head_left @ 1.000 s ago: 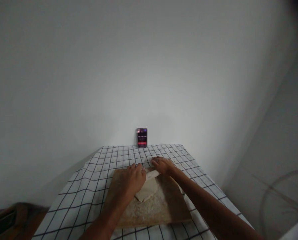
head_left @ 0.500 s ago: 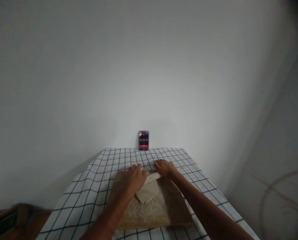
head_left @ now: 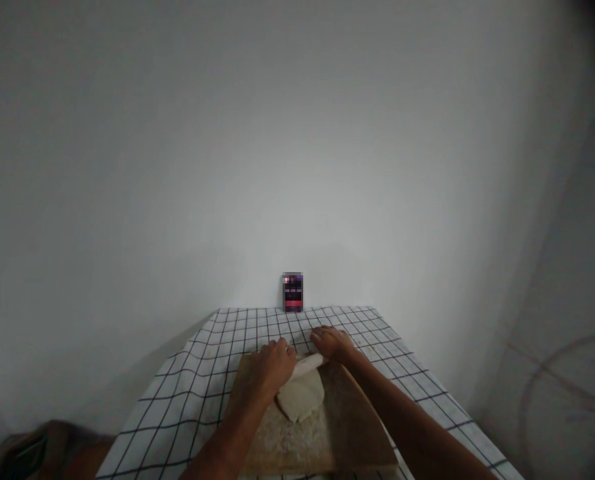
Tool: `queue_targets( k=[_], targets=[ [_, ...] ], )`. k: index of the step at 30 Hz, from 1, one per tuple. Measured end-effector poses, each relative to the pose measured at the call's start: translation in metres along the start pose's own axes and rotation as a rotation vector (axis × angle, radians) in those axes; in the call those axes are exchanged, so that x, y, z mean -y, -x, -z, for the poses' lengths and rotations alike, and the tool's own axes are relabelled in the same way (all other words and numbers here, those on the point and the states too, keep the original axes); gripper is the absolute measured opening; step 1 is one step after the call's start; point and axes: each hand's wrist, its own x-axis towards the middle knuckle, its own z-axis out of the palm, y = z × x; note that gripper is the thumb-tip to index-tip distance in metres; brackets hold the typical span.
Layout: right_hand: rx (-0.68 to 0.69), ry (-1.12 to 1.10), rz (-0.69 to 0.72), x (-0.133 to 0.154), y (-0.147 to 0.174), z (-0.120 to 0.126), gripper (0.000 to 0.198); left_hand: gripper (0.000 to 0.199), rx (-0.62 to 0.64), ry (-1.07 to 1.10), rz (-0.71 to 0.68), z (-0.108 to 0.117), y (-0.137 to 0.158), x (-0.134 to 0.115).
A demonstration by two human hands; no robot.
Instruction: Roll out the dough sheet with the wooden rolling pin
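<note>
A flat pale piece of dough (head_left: 302, 400) lies on a floured wooden board (head_left: 352, 433). Across its far edge rests a pale rolling pin (head_left: 308, 364), mostly covered by my hands. My left hand (head_left: 274, 365) presses on the pin's left end, palm down. My right hand (head_left: 333, 343) lies over its right end. Both arms reach forward from the bottom of the view.
The board sits on a table covered with a white cloth (head_left: 187, 387) with black grid lines. A small dark box (head_left: 292, 292) stands at the table's far edge against a plain white wall. A brown object (head_left: 37, 450) shows at the lower left.
My hands and the pin stay at the dough's far edge. The view has tilted upward, so table and board sit lower in the frame, and the dough looks rounder.
</note>
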Motion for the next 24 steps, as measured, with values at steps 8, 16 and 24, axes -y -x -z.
queue_targets(
  k=[8,16,24],
  targets=[
    [0.056,0.039,-0.08,0.002,0.03,0.008,0.044,0.039,-0.072,-0.026,-0.023,-0.002,-0.009,0.006],
    [-0.14,0.076,-0.249,0.02,0.073,0.005,0.042,0.048,-0.165,-0.077,-0.133,-0.007,0.0,0.0],
    [-0.098,-0.033,-0.339,0.046,0.097,0.029,0.062,0.032,-0.168,-0.037,-0.222,0.004,0.019,0.009]
  ],
)
